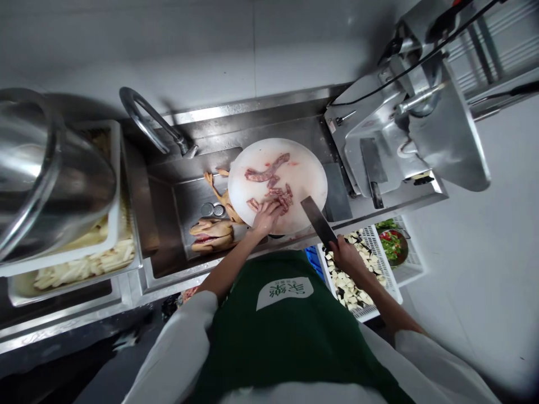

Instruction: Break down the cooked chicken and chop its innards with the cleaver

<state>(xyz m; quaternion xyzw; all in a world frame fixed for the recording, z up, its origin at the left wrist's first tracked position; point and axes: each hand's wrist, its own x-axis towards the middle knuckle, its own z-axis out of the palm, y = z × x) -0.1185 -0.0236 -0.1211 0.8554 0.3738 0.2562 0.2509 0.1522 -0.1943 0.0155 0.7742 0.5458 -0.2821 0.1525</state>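
Left hand (266, 216) pressing fingers down on raw meat strips (278, 197) — likely soft, wet, slippery; best pinned flat near the cut. Right hand (343, 252) gripping cleaver (319, 221) by its handle.

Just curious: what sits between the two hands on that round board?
In the head view, cut meat strips and bare board lie between the left hand and the right hand, which holds a cleaver.

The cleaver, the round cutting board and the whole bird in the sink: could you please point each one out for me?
cleaver (318, 220), head view, middle of the flat blade.
round cutting board (305, 182), head view, bare white surface right of the meat.
whole bird (213, 234), head view, on its body in the sink.
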